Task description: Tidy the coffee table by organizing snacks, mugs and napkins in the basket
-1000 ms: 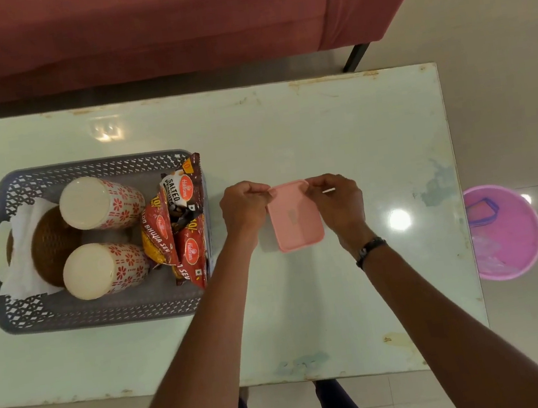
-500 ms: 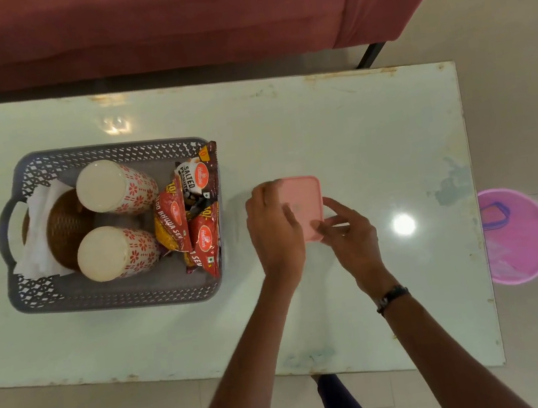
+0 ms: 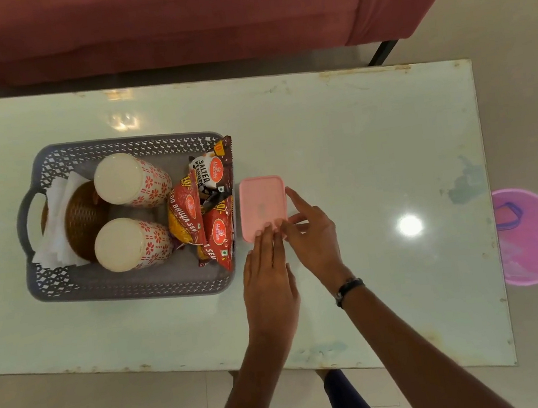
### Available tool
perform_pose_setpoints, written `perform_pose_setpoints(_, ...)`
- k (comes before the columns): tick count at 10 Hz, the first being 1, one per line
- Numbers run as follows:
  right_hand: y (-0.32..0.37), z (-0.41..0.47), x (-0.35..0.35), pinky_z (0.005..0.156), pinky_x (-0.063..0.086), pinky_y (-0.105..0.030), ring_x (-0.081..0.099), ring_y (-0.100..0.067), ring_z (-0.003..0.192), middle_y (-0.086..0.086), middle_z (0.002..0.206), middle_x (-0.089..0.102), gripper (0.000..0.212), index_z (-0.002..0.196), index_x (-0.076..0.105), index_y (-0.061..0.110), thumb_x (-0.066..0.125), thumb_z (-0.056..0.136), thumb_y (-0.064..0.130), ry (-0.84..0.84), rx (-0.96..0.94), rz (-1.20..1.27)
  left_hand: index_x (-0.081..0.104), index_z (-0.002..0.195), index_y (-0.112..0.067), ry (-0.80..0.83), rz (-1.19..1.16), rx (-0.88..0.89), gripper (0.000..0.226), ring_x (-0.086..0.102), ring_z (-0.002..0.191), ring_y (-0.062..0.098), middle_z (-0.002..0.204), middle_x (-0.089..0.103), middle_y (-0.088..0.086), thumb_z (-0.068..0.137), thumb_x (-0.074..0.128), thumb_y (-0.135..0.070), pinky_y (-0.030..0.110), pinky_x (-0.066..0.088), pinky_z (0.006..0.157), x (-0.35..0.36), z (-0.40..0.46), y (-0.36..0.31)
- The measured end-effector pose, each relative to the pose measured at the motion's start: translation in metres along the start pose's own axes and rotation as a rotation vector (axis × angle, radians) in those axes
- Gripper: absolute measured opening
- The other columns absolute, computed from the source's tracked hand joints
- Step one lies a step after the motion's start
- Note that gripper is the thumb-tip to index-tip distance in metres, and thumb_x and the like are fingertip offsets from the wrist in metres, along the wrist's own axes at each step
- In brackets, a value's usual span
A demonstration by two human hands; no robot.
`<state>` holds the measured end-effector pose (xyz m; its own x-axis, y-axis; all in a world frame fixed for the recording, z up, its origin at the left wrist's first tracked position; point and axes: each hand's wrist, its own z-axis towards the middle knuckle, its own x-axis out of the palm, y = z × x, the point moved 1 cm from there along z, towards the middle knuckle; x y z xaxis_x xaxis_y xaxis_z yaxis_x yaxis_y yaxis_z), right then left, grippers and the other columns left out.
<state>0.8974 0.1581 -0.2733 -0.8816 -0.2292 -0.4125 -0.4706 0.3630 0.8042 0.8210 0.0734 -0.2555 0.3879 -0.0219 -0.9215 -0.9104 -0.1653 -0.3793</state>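
A red sofa (image 3: 168, 18) runs along the far side of the pale coffee table (image 3: 354, 131). On the table, left of the middle, sits the grey lattice basket (image 3: 135, 290), the landmark for everything else. Off the table's right end, well apart from the basket, a pink bin (image 3: 535, 237) stands on the floor. Inside the basket, at its left end, white napkins (image 3: 55, 232) wrap around a brown woven holder (image 3: 83, 221). Beside these, in the basket's middle, two flowered mugs (image 3: 131, 181) lie on their sides. Snack packets (image 3: 206, 208) stand along the basket's right wall. Just outside that wall, flat on the table, lies a pink lidded box (image 3: 262, 204). The left hand (image 3: 267, 279) reaches from the near side, its straight fingers lying flat on the box's near edge, gripping nothing. The right hand (image 3: 312, 232) touches the box's near right corner and right side with spread, relaxed fingers, not curled round it.
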Motion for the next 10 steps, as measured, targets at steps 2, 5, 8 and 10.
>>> perform_pose_setpoints(2, 0.006, -0.004, 0.005, 0.079, 0.049, -0.017, 0.059, -0.007, 0.082, -0.004, 0.106, 0.066, 0.055, 0.139, 0.044, 0.03, 0.065, 0.088, 0.025, -0.005, 0.012, 0.002, 0.055, 0.127, -0.002, -0.018, 0.043, 0.007, 0.049, 0.054, 0.123, 0.026, 0.13, 0.06, 0.014, 0.082, 0.068, -0.017, 0.038, 0.039, 0.103, -0.004, 0.005, 0.009)
perform_pose_setpoints(5, 0.015, -0.006, -0.001, 0.074, 0.05, -0.019, 0.065, -0.015, 0.082, -0.006, 0.1, 0.071, 0.043, 0.121, 0.059, 0.015, 0.071, 0.082, 0.028, -0.026, 0.137, 0.072, 0.054, 0.128, -0.002, 0.018, 0.016, 0.042, 0.054, 0.056, 0.122, 0.026, 0.129, 0.06, 0.014, 0.079, 0.071, -0.017, 0.039, 0.043, 0.1, -0.005, 0.005, 0.015)
perform_pose_setpoints(8, 0.034, -0.037, 0.007, 0.083, 0.046, -0.025, 0.058, -0.02, 0.107, -0.01, 0.131, 0.049, 0.051, 0.137, 0.037, 0.013, 0.058, 0.092, 0.024, -0.202, 0.036, -0.078, 0.042, 0.138, -0.008, 0.008, -0.258, 0.087, 0.047, 0.037, 0.136, 0.017, 0.144, 0.046, 0.008, 0.093, 0.053, -0.013, 0.025, 0.038, 0.102, -0.064, -0.007, 0.045)
perform_pose_setpoints(10, 0.086, -0.088, 0.031, 0.082, 0.046, -0.028, 0.058, -0.025, 0.108, -0.013, 0.132, 0.047, 0.046, 0.136, 0.037, 0.009, 0.053, 0.094, 0.017, -0.338, 0.01, -0.068, 0.041, 0.139, -0.009, -0.081, -0.356, 0.031, 0.046, 0.039, 0.136, 0.016, 0.146, 0.043, 0.006, 0.094, 0.048, -0.013, 0.021, 0.035, 0.107, -0.15, -0.019, 0.121)
